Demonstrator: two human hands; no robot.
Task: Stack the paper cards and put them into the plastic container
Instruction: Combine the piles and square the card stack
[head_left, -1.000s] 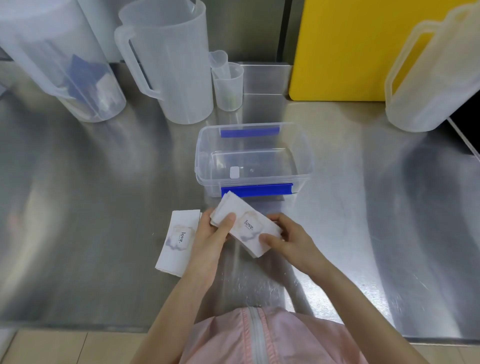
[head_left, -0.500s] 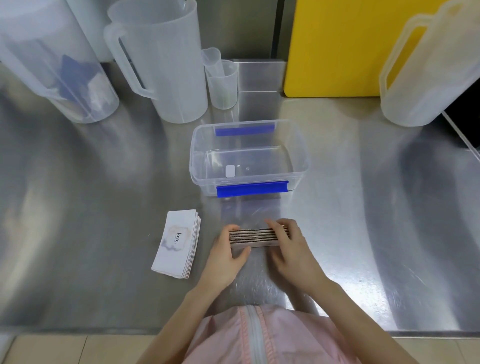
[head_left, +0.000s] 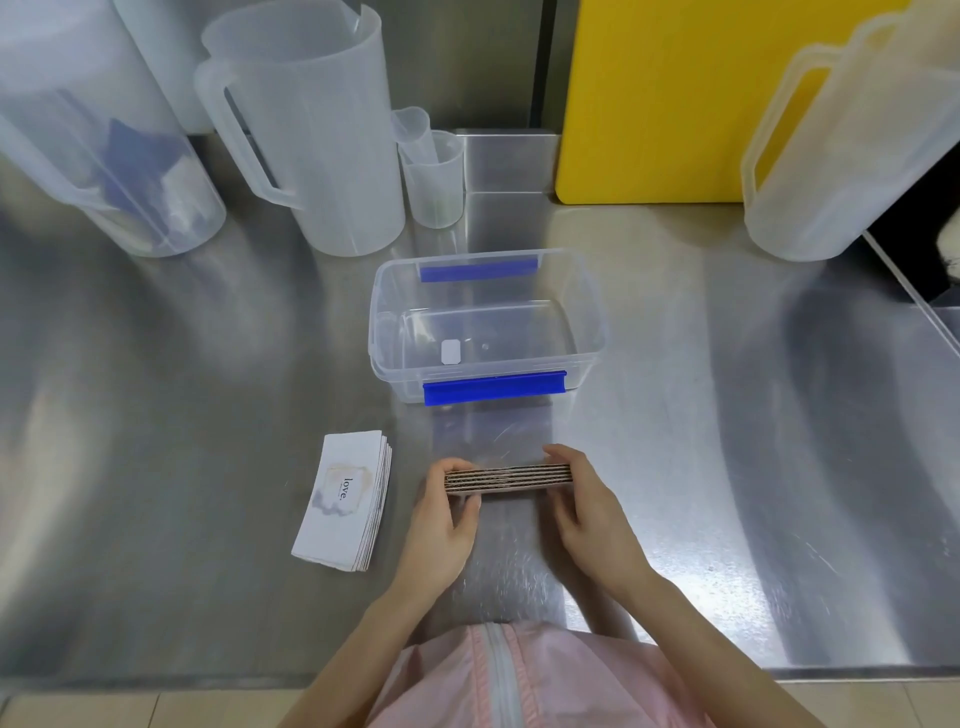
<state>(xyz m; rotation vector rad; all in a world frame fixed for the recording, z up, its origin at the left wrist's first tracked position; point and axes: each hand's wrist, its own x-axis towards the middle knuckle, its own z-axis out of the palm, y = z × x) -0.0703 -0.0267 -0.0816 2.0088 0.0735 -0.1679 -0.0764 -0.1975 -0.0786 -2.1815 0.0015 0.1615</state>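
A stack of paper cards (head_left: 508, 478) stands on its long edge on the steel counter, brown edges facing up. My left hand (head_left: 448, 519) grips its left end and my right hand (head_left: 587, 512) grips its right end. A second pile of white cards printed "love." (head_left: 345, 499) lies flat to the left, untouched. The clear plastic container (head_left: 382, 332) with blue clips stands open just beyond the hands; only a small white label shows on its floor.
Large translucent jugs (head_left: 311, 140) stand at the back left, one more jug (head_left: 841, 156) at the back right. A small measuring cup (head_left: 434, 176) and a yellow board (head_left: 665, 98) stand behind the container. The counter's front edge (head_left: 156, 675) is near my body.
A second ago both hands held the card stack flat and tilted near the container. They turned it onto its edge on the counter and have held it there since.
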